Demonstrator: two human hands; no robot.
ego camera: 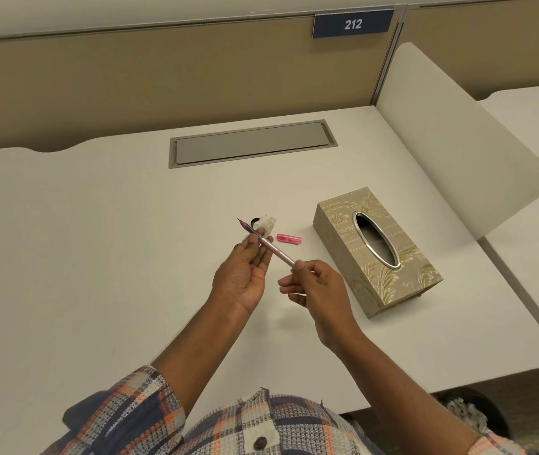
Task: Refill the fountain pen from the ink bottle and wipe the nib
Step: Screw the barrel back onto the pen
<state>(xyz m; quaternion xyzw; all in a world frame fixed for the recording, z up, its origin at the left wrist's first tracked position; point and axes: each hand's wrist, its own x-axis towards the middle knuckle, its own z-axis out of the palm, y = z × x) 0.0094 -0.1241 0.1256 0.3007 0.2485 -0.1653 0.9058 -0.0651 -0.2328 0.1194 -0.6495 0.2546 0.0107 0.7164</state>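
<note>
Plaid-sleeved arms reach in from the near edge of the pale surface [97, 257], and between them a slim, translucent pink fountain pen [266, 243] is held just above its middle, the dark nib [240, 221] pointing toward the far edge. The left hand [245, 274] has a narrow grip on the pen's front section, thumb and fingertips pinched round it; the right hand [319, 284] pinches the tail end, as if to work or twist the filler. Just beyond the nib sits a small object wrapped in white netted cloth [266, 224] with a dark opening, probably the ink bottle, though the fingers hide most of it and I cannot tell whether it is open. A short pink plastic cap [289, 238] lies beside it, and a beige floral tissue box with an oval metal-rimmed slot [376, 247] stands toward the right edge. No tissue shows in the slot, so the wipe may lack material. Twisting the tail could shake ink off the nib onto the surface, and a careless dip could tip the small bottle. Ink level in the barrel is too fine to judge.
</note>
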